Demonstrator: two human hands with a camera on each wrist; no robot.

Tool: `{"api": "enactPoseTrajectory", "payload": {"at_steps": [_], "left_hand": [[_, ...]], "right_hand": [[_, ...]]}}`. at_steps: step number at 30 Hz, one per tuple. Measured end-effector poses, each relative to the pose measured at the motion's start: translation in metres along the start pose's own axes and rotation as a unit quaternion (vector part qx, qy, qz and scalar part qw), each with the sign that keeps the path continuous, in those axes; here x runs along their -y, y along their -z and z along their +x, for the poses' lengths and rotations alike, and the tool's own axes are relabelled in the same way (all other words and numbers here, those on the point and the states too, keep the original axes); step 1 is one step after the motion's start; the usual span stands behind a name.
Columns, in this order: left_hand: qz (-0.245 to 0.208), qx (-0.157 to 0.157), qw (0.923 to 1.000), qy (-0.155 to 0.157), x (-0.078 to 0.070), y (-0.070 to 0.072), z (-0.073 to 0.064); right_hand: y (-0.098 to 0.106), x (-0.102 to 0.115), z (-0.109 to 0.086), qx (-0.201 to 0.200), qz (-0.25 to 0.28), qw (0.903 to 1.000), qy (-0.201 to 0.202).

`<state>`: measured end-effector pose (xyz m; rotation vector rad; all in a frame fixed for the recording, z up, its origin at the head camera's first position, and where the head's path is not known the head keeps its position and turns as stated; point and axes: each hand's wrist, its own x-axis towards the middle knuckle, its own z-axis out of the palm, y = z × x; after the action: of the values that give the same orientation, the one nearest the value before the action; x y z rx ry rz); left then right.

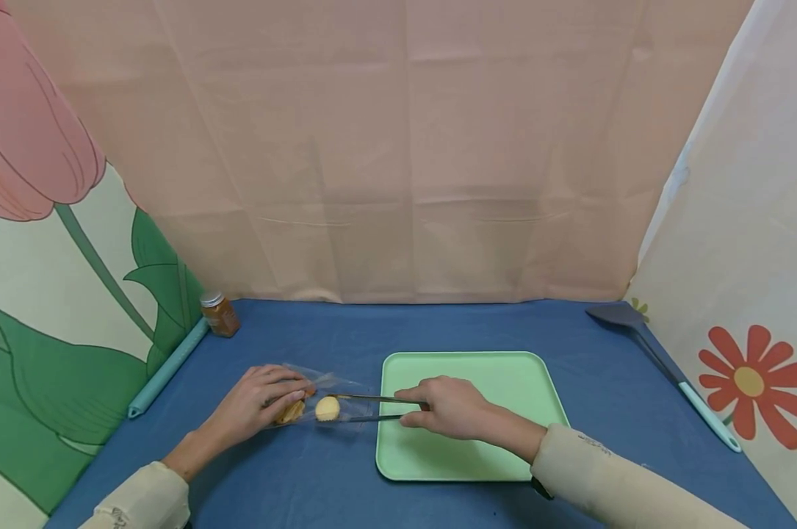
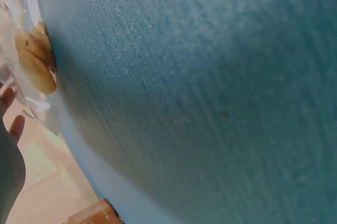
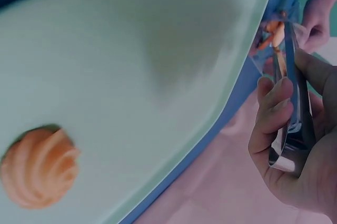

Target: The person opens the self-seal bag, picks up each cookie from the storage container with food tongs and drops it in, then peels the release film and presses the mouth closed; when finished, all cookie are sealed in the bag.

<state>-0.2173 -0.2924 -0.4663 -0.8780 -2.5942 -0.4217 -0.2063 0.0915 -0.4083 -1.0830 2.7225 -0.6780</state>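
My left hand (image 1: 255, 400) holds a clear plastic bag (image 1: 328, 380) on the blue cloth, left of the green tray (image 1: 464, 367). Tan cookies (image 2: 37, 71) show through the plastic in the left wrist view. My right hand (image 1: 451, 408) grips metal tongs (image 1: 378, 399) over the tray's left edge, arms pointing left into the bag. A pale yellow round cookie (image 1: 327, 409) is at the tongs' tips; whether they touch it cannot be told. In the right wrist view, an orange swirl cookie (image 3: 39, 168) lies on the tray; my right arm hides it from the head view.
A spice jar (image 1: 220, 316) with a silver lid stands at the back left, near a teal roll (image 1: 170, 367) along the left edge. A dark spatula (image 1: 656, 360) with a pale blue handle end lies along the right edge. Cloth walls enclose the back and sides.
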Motion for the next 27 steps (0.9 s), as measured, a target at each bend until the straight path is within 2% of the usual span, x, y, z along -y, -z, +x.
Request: {"api": "enactPoseTrajectory", "payload": {"at_steps": [11,20,27], "left_hand": [[0.001,-0.011,0.9998,-0.018,0.004,0.000,-0.001],[0.007,-0.011,0.9997,-0.023,0.003,0.000,-0.002],[0.008,-0.003,0.9999,-0.010,0.002,0.001,-0.001]], "right_hand": [[-0.006,0.010,0.018,0.018,0.006,0.9998,-0.003],[-0.007,0.011,0.018,0.025,0.012,0.9996,-0.007],[-0.006,0.009,0.015,0.024,-0.006,0.9992,-0.031]]}}
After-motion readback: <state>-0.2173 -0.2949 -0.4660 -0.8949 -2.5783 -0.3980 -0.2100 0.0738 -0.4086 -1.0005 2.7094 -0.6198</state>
